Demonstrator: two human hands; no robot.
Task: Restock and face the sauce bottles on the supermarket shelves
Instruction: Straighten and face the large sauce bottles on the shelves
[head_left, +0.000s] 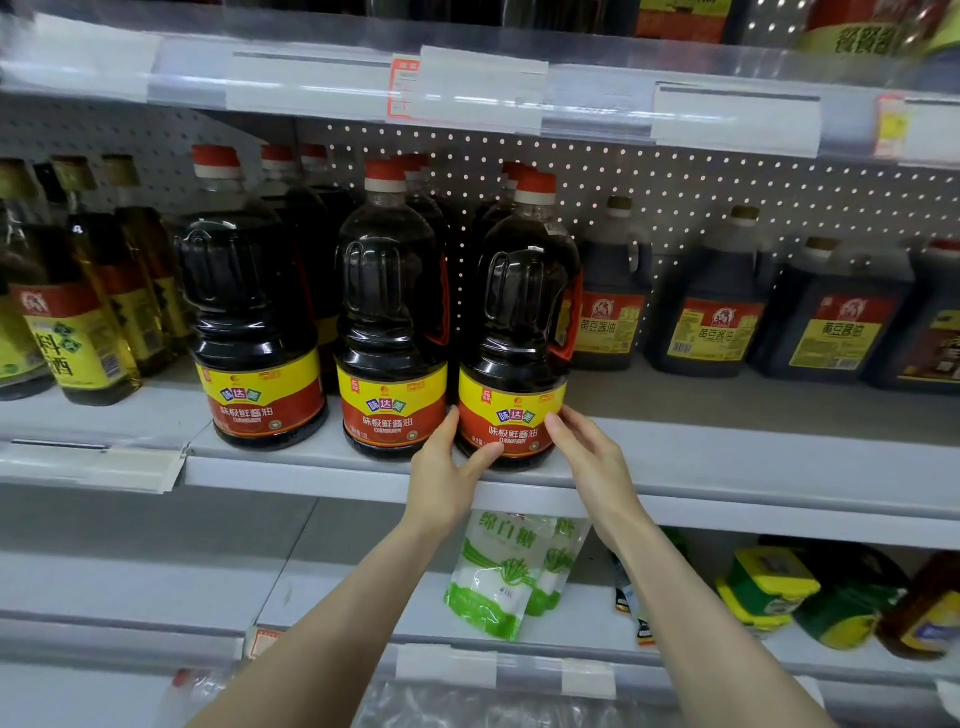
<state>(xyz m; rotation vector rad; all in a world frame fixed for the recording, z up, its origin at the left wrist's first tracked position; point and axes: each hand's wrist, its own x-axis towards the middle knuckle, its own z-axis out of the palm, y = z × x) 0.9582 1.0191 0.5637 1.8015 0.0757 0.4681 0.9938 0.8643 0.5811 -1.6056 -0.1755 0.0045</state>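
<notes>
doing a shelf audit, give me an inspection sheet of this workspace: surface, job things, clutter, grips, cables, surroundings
surface: grey shelf, bottles standing on it
job's things: three red-capped sauce bottles in front, labels forward: left bottle, middle bottle, right bottle nearest the front edge; more stand behind
clutter: sugar bags on the shelf below
grips: left hand and right hand, fingers straight, touch the right bottle's label from either side
cables: nothing seen
surroundings: yellow-label bottles at left, dark jugs at right, pegboard behind, price strips above
</notes>
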